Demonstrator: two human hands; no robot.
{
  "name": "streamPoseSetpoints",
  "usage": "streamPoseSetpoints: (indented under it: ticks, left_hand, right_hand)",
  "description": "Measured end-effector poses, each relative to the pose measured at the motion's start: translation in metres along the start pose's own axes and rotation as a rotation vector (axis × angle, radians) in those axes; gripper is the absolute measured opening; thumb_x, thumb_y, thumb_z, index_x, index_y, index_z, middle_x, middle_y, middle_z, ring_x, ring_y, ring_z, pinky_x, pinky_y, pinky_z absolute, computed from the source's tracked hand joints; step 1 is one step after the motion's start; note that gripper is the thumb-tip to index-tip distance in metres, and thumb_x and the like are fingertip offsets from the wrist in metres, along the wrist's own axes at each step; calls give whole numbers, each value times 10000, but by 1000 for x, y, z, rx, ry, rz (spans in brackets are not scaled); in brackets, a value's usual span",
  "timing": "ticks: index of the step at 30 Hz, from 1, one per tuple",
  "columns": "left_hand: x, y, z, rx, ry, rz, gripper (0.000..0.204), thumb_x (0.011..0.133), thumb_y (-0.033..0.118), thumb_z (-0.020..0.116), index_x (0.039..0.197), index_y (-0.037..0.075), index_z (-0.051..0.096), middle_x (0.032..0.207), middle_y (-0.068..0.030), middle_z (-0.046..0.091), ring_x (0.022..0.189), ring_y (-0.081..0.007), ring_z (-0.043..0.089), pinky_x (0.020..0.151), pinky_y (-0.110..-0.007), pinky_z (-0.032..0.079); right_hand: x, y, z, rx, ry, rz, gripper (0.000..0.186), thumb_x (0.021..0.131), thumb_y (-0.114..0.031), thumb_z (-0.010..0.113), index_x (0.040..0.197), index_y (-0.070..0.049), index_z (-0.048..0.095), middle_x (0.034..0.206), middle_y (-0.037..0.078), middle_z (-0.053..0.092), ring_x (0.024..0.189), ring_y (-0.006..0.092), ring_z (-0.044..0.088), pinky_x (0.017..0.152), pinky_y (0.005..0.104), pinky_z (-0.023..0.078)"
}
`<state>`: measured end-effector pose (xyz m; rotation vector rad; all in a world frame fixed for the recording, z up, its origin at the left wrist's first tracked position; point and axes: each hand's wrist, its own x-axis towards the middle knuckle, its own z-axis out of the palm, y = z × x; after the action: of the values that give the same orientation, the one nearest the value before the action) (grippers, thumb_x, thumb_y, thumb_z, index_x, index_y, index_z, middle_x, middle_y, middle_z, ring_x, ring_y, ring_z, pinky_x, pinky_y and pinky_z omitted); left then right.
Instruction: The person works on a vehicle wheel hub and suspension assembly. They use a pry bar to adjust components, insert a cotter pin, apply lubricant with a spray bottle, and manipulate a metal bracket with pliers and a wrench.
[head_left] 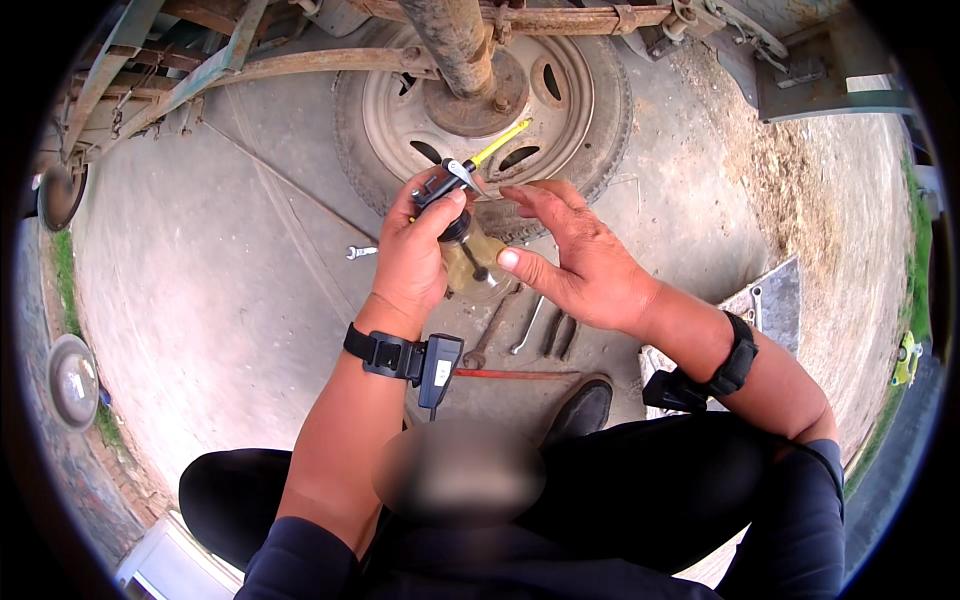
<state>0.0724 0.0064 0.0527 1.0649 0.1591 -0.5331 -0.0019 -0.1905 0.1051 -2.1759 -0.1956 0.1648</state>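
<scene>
My left hand (420, 240) is closed round the neck and pump head of an oil can with a clear body (472, 265), a black and silver lever top and a long yellow spout (502, 143). The spout points up and to the right, toward the wheel. Close to the can's right side, my right hand (575, 245) has its fingers stretched and apart. Its thumb tip is at the clear body; whether it touches cannot be made out. Some yellowish liquid seems to be inside the can.
A large wheel (375, 150) lies flat ahead, beneath a rusty shaft (450, 45). Between me and it lie a rusty tool (490, 328), a wrench (527, 325), dark pliers (560, 337) and a red bar (515, 374). Another wrench (361, 252) is left; a metal tray (780, 300) stands right.
</scene>
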Motion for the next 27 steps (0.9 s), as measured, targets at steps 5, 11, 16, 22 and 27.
streamPoseSetpoints:
  ticks: [5, 11, 16, 22, 27]
  left_hand:
    - [6, -3, -11, -182, -10, -132, 384, 981, 156, 565, 1337, 12, 576, 1294, -127, 674, 1225, -268, 619, 992, -387, 507]
    - [14, 12, -16, -111, -66, -57, 293, 957, 124, 605, 1233, 29, 635, 1198, -129, 713, 1160, -250, 646, 955, -365, 489]
    - [22, 29, -20, 86, -140, 56, 303, 945, 77, 624, 1244, 28, 632, 1156, -73, 717, 1036, -148, 625, 923, -302, 473]
    - [15, 39, -11, 227, -111, 170, 351, 933, 12, 638, 1284, 26, 626, 1147, -21, 705, 936, -57, 565, 873, -230, 449]
    - [-8, 41, 17, 288, -123, 217, 406, 948, 5, 605, 1353, -1, 565, 1220, -71, 688, 1050, -103, 584, 963, -264, 439]
  right_hand:
    - [-11, 3, -7, 40, 31, 46, 617, 989, -420, 643, 1389, 26, 493, 1251, 236, 573, 1103, 373, 642, 955, 444, 525]
    - [-16, 1, -15, 146, -35, 174, 500, 1034, -326, 611, 1399, -2, 502, 1226, 191, 596, 1063, 271, 663, 943, 397, 526]
    - [-17, 4, -17, 87, -63, 189, 479, 1039, -323, 603, 1387, -6, 520, 1190, 171, 624, 1035, 247, 673, 927, 380, 533]
    - [-16, 4, -19, 114, -120, 237, 529, 1005, -336, 655, 1402, -16, 519, 1209, 168, 628, 1062, 251, 675, 942, 381, 534]
    - [-15, 12, -6, -43, -108, 91, 750, 873, -397, 795, 1449, -36, 479, 1305, 184, 589, 1190, 319, 617, 1028, 417, 499]
